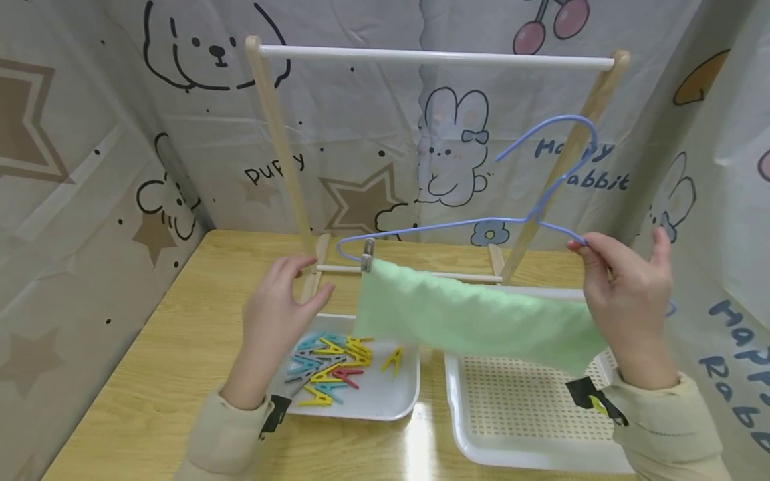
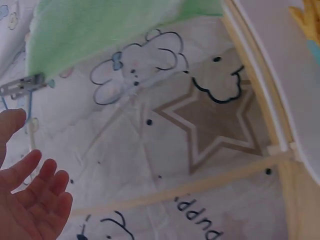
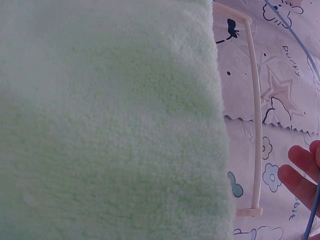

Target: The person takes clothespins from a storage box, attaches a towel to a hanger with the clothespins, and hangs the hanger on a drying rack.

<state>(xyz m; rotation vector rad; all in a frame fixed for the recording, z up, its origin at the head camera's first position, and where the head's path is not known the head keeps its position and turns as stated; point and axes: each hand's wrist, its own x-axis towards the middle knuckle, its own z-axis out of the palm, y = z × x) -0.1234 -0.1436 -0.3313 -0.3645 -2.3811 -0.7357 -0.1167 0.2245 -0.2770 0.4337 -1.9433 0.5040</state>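
A blue wire clothes hanger (image 1: 445, 227) is held up in the middle of the head view. My right hand (image 1: 631, 294) pinches its right arm between thumb and fingers. Along the hanger's lower part hangs a light green towel (image 1: 481, 310), with a metal clip (image 1: 367, 255) at its left corner. My left hand (image 1: 279, 310) is just left of that clip, thumb and fingers spread, holding nothing. The left wrist view shows the clip (image 2: 22, 86) above the left hand (image 2: 37, 200). My right hand covers the towel's right corner in the head view; the towel (image 3: 110, 125) fills much of the right wrist view.
A wooden rack with a white top bar (image 1: 439, 57) stands behind the hanger. On the table (image 1: 150, 374), a white tray (image 1: 397, 409) holds several coloured clothespins (image 1: 325, 374). Right of it sits a white basket (image 1: 481, 454) with a perforated bottom. Printed cloth walls surround the table.
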